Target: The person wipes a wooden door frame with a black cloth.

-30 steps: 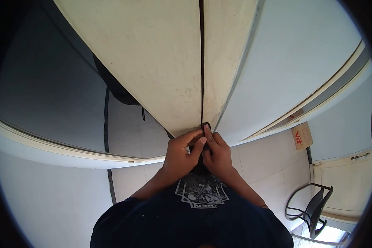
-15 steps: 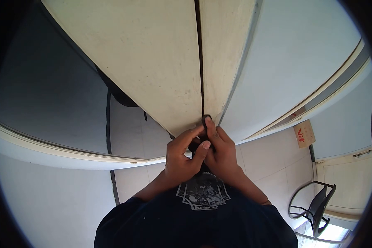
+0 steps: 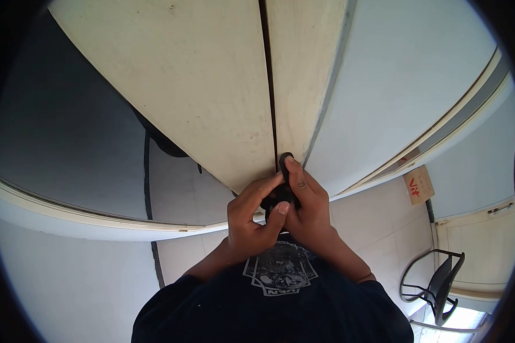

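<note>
Both hands are in front of my chest, close to a cream panelled surface (image 3: 206, 86) split by a dark narrow gap (image 3: 270, 91). Between them is a black object (image 3: 276, 197), mostly covered by fingers, so its kind cannot be made out. My left hand (image 3: 252, 217) curls around its left side, thumb over the near part. My right hand (image 3: 310, 208) wraps the right side, with a finger on the raised black upper end (image 3: 286, 157). That upper end overlaps the lower end of the gap; whether it touches the panel cannot be told.
A dark pane (image 3: 68, 126) lies left, above a white ledge (image 3: 97, 220). A pale wall (image 3: 400, 86) rises right. Further right are a brown cardboard piece (image 3: 419, 186) with red lettering, a black chair (image 3: 440, 280) and a cream door (image 3: 478, 251). The floor is tiled (image 3: 372, 217).
The view has shifted slightly. My hands keep their hold on the black object, and a little more of it shows between them as the fingers adjust.
</note>
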`<move>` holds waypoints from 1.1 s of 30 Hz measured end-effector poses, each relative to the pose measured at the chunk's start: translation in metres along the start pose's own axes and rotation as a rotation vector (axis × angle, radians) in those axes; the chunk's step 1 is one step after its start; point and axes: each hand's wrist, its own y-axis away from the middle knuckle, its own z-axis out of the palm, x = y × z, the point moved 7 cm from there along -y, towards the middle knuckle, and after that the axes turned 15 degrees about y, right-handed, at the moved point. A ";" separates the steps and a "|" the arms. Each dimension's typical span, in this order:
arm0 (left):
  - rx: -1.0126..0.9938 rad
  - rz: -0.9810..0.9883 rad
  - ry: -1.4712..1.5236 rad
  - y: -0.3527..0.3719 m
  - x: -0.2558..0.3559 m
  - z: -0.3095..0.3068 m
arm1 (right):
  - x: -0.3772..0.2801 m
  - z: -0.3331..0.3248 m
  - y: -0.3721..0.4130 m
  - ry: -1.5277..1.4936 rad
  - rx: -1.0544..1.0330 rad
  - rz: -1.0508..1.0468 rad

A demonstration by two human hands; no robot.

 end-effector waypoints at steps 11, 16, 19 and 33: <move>-0.059 -0.033 -0.069 0.006 -0.005 -0.001 | 0.001 -0.003 0.002 0.069 -0.055 0.028; -0.029 0.176 -0.039 -0.002 0.015 -0.007 | -0.018 -0.012 -0.011 0.050 -0.070 -0.011; -0.066 0.090 -0.049 0.009 -0.002 -0.004 | -0.003 0.003 0.010 0.123 -0.160 0.037; -0.089 -0.087 0.096 0.005 -0.011 -0.010 | -0.010 -0.006 0.002 0.074 -0.058 0.070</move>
